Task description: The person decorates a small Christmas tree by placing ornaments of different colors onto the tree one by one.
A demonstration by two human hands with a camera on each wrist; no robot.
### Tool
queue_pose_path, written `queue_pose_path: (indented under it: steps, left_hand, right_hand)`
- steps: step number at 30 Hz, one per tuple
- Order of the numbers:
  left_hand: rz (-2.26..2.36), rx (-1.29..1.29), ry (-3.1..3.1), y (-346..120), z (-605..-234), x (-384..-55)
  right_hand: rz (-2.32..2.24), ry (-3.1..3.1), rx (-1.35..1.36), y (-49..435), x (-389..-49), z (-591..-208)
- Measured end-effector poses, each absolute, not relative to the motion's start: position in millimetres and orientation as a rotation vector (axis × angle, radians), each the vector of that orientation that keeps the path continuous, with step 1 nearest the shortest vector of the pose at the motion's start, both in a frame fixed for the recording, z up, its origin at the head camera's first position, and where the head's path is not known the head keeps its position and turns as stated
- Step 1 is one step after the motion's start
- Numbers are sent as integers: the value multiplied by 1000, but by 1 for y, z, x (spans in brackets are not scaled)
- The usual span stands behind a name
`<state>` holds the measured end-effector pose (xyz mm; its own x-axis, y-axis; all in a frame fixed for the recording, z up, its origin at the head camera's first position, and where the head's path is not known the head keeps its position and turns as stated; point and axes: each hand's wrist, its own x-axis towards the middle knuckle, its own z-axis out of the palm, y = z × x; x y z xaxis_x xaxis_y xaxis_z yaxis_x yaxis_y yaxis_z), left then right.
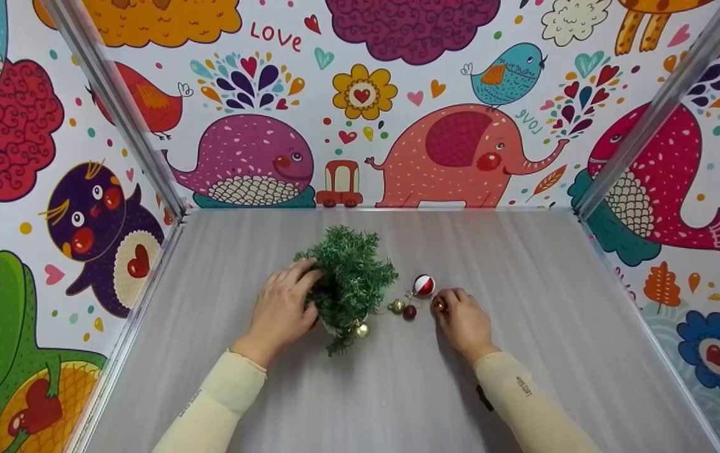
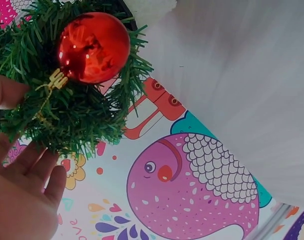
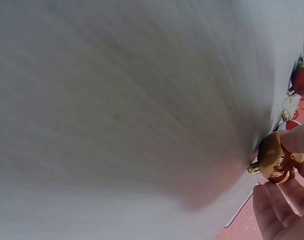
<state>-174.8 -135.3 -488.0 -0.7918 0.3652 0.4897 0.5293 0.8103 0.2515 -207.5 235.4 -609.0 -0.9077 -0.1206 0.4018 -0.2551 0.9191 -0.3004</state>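
A small green artificial Christmas tree [image 1: 354, 267] sits near the middle of the table. My left hand [image 1: 284, 305] holds it from the left side, thumb and fingers around the branches, with some fingertips hidden in the green. On the tree hang a gold bauble [image 1: 363, 329] at the near end and a shiny red bauble [image 2: 94, 47], seen in the left wrist view. To the right of the tree, my right hand [image 1: 465, 321] pinches a copper-coloured bauble [image 3: 275, 159] between thumb and fingers, close over the table. Its gold cap points away from the palm.
Between the tree and my right hand lie a red-and-white bauble [image 1: 424, 285], a small gold bauble [image 1: 397, 306] and a dark red glittery bauble [image 1: 409, 312], with thin gold loops. Cartoon-printed walls [image 1: 347, 163] and metal posts [image 1: 642, 119] bound the grey table [image 1: 536, 264].
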Motion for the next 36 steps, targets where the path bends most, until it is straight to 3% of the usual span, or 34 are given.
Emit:
queue_pose_path:
  steps: [36]
  left_hand:
    - [-549,-748,-2544,-143,-485,-180]
  right_hand:
    - [495,-2680,297,238,-207,-612]
